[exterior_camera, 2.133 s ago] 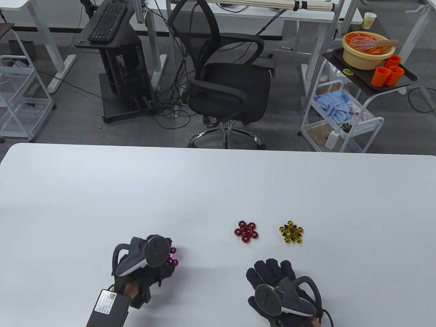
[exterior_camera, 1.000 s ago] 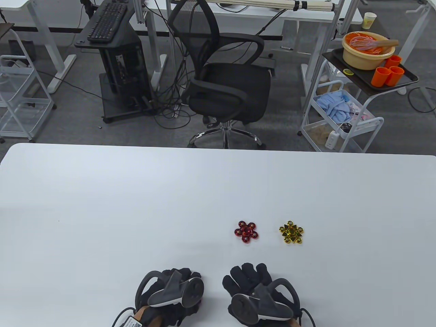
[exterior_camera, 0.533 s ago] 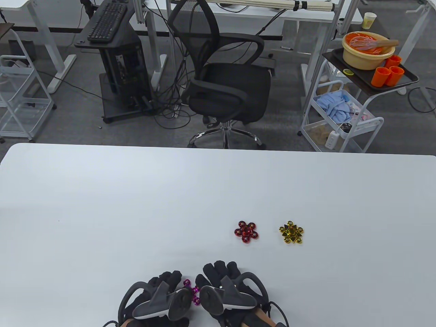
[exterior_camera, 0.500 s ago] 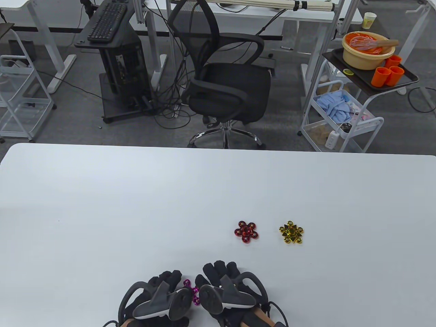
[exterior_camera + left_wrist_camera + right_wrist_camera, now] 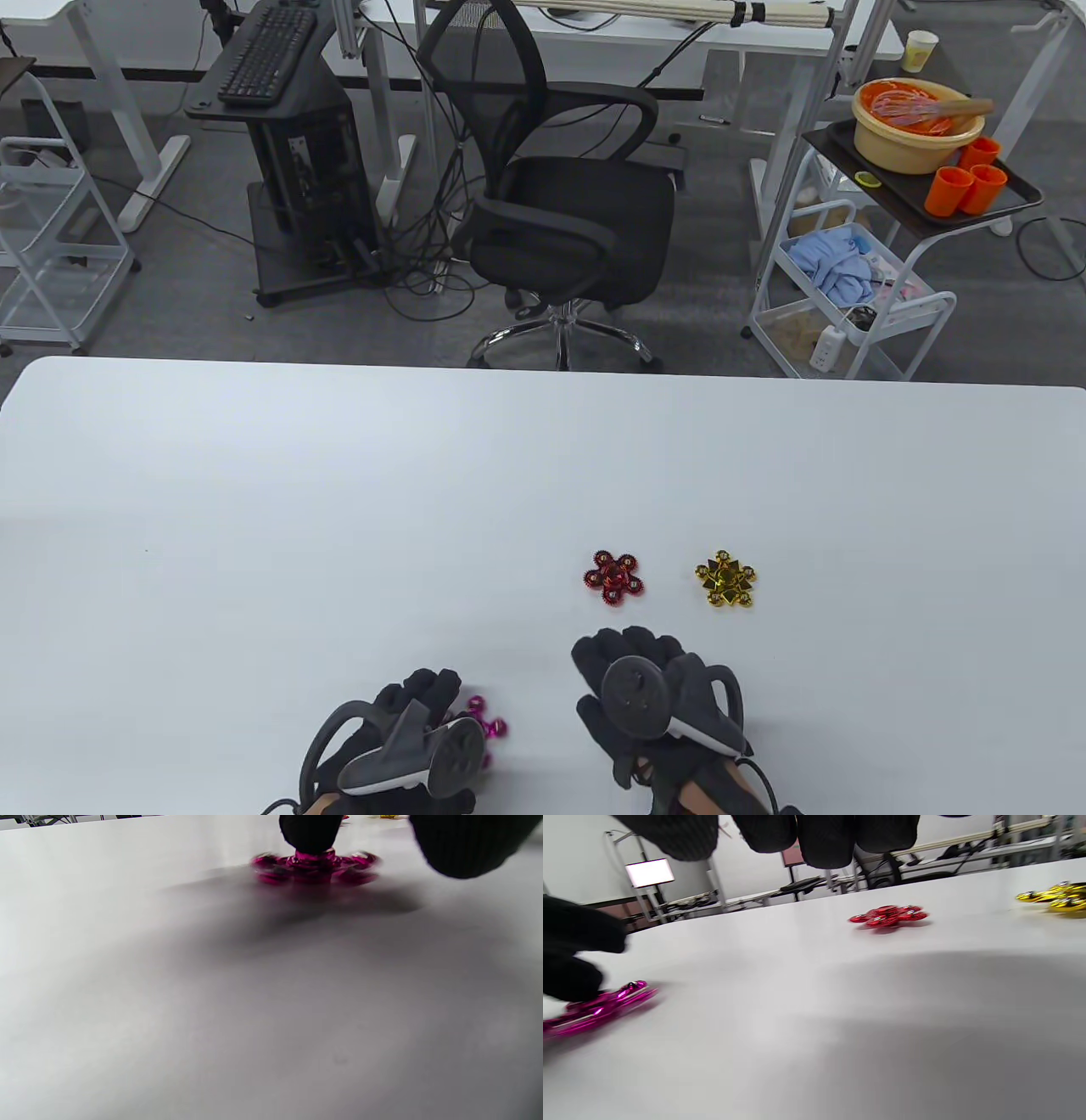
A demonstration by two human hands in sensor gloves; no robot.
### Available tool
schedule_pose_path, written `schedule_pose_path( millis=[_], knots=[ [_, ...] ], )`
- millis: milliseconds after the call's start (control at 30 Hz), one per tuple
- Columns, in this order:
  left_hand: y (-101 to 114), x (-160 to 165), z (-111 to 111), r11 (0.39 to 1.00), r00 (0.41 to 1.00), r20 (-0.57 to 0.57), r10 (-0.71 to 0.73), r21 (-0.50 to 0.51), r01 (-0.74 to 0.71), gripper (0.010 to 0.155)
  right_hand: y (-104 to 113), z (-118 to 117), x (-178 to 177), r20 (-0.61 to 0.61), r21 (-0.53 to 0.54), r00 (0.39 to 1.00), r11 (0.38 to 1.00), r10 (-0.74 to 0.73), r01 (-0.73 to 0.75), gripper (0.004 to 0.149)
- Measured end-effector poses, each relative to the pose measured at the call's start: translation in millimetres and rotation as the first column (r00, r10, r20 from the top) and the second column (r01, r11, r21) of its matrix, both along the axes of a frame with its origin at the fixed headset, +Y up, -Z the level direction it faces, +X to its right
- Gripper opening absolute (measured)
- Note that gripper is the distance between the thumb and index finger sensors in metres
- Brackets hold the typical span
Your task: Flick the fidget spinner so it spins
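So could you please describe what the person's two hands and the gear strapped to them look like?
Both the left hand and the right hand wear black knit gloves. On the back of each sits a dark grey tracker with a round disc face, a pale lower edge and a black loop. Bare skin shows at the right wrist, and thin black cables trail from both wrists.

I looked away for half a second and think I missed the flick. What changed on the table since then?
The right hand pulled away rightward from the pink metal fidget spinner, now blurred. A left hand fingertip rests on its hub. The red gear-shaped spinner and gold spinner stayed put.
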State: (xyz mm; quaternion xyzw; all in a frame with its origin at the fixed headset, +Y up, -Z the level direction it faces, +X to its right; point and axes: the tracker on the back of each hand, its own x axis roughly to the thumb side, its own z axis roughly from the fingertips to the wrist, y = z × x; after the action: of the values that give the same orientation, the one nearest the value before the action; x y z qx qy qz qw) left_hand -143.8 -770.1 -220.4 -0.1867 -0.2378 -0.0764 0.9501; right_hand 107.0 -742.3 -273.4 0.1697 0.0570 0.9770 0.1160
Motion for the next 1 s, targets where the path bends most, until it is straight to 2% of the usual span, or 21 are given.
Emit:
schedule_pose_path(
  millis=[133, 233, 300, 433, 567, 733, 867, 1000],
  knots=[
    [12.7, -5.8, 2.2, 0.991, 0.993, -0.007, 0.117, 0.072, -0.116, 0.084, -16.1, -51.4, 6.8, 0.106, -0.029, 0.990, 0.996, 0.092, -0.090, 0.076],
    [14.7, -10.5, 1.1, 0.987, 0.991, -0.025, 0.132, 0.099, -0.129, 0.085, -30.6, -89.8, 4.0, 0.110, -0.106, 0.981, 0.983, 0.158, -0.147, 0.084],
    [13.5, -12.8, -1.3, 0.987, 0.990, -0.037, 0.133, 0.098, -0.129, 0.084, -37.7, -109.5, 1.3, 0.104, -0.158, 0.972, 0.968, 0.212, -0.194, 0.087],
    [13.2, -15.2, -5.8, 0.986, 0.987, -0.057, 0.149, 0.088, -0.144, 0.084, -42.9, -133.3, -4.9, 0.076, -0.213, 0.963, 0.948, 0.257, -0.236, 0.090],
    [13.1, -14.1, -6.3, 0.986, 0.988, -0.056, 0.146, 0.084, -0.141, 0.083, -42.8, -139.0, -8.8, 0.072, -0.258, 0.963, 0.938, 0.258, -0.232, 0.083],
    [13.3, -11.9, -4.6, 0.987, 0.989, -0.049, 0.140, 0.089, -0.135, 0.083, -40.5, -138.1, -17.2, 0.025, -0.180, 0.945, 0.932, 0.325, -0.315, 0.077],
    [15.9, -9.9, -2.7, 0.984, 0.988, -0.050, 0.147, 0.107, -0.141, 0.083, -39.5, -140.0, -16.7, 0.034, -0.138, 0.954, 0.947, 0.298, -0.291, 0.081],
    [18.3, -9.8, -1.1, 0.981, 0.987, -0.051, 0.155, 0.125, -0.148, 0.082, -30.7, -127.1, -15.4, -0.010, -0.019, 0.958, 0.958, 0.285, -0.285, 0.086]
  ],
)
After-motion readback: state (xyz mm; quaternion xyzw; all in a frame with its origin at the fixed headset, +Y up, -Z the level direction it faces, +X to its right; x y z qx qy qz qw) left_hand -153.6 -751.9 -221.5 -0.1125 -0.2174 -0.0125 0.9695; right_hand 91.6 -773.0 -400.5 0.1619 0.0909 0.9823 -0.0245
